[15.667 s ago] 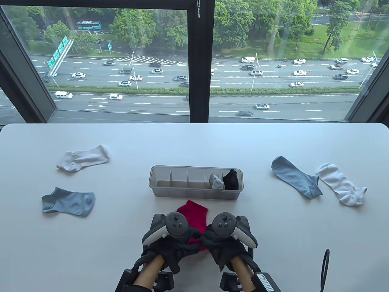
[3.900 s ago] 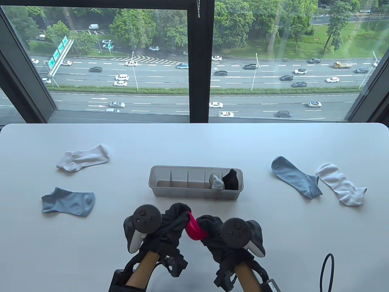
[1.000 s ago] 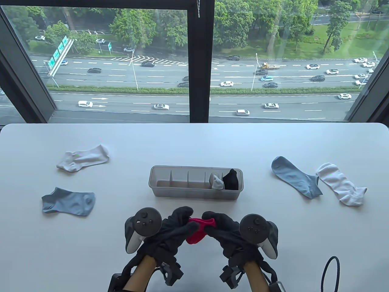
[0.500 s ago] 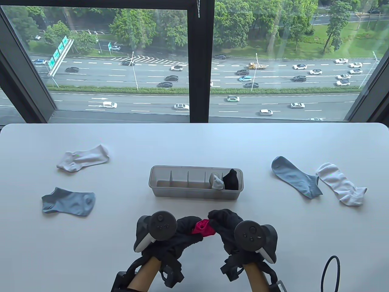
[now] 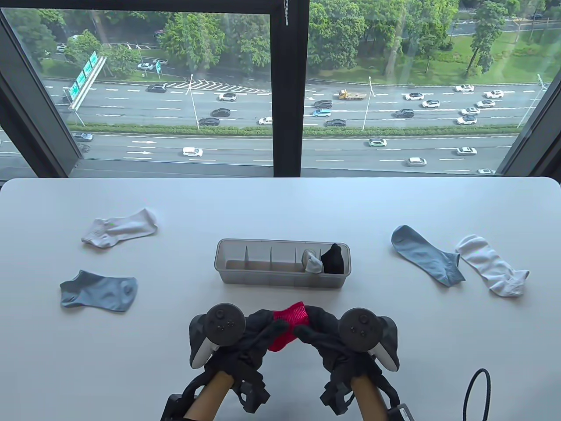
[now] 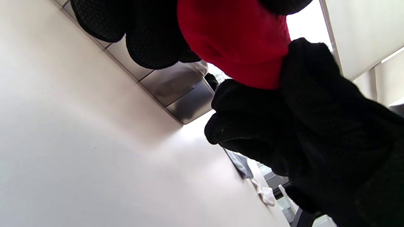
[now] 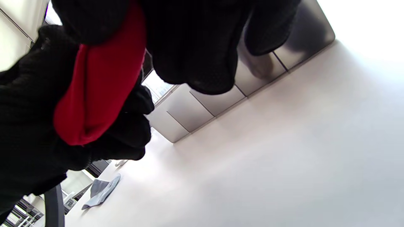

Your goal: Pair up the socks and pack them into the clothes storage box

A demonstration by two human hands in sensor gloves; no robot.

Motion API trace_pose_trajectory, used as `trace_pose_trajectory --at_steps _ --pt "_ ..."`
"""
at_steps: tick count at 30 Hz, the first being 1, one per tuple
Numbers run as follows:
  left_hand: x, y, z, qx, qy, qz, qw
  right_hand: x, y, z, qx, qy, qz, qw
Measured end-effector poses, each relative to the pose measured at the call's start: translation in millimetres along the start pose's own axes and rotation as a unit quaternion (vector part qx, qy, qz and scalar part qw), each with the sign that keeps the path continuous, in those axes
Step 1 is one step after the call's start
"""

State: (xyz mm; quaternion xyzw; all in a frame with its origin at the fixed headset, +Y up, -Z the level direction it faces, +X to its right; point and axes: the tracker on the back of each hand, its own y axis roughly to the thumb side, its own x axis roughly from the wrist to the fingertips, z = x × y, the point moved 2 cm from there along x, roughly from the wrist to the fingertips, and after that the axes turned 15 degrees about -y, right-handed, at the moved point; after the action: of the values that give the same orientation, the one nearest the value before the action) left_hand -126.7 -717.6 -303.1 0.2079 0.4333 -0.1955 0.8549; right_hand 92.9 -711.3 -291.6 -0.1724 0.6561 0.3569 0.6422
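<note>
Now clamped between both hands: red sock bundle, left hand and right hand fingers curled on it, above the bench. Straight ahead, storage box, long axis crosswise; both hands equally near.

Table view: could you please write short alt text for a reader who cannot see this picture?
Two gloved hands, left hand and right hand, hold a red sock bundle together above a white table, in front of a compartment box holding two rolled pairs. Two white and two blue socks lie loose at the sides.
</note>
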Motion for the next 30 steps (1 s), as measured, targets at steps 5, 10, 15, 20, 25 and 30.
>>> trace_pose_trajectory --at_steps 5,10,15,20,25,30 --pt "-2.9 -13.4 -11.1 -0.142 0.032 0.011 0.989 0.8 -1.1 1.1 0.038 0.023 0.014 0.999" --pt "-5.4 -8.5 -16.8 -0.036 0.049 0.001 0.998 -0.9 -2.0 -2.0 0.133 0.036 -0.025 0.99" --pt "-13.3 -8.7 -27.9 0.122 0.101 -0.048 0.986 4.4 9.5 22.6 0.034 -0.089 -0.039 0.995" --pt "-15.3 -11.8 -31.4 0.339 -0.014 -0.175 0.924 31.9 39.9 41.5 -0.12 -0.179 -0.048 0.975" --pt "-16.3 -29.3 -30.6 0.282 -0.039 -0.189 0.94 77.0 69.1 22.7 -0.274 -0.195 -0.046 0.941" --pt "-21.9 -54.1 -33.3 0.292 -0.081 -0.259 0.917 116.8 71.7 -20.4 -0.391 -0.156 -0.089 0.903"
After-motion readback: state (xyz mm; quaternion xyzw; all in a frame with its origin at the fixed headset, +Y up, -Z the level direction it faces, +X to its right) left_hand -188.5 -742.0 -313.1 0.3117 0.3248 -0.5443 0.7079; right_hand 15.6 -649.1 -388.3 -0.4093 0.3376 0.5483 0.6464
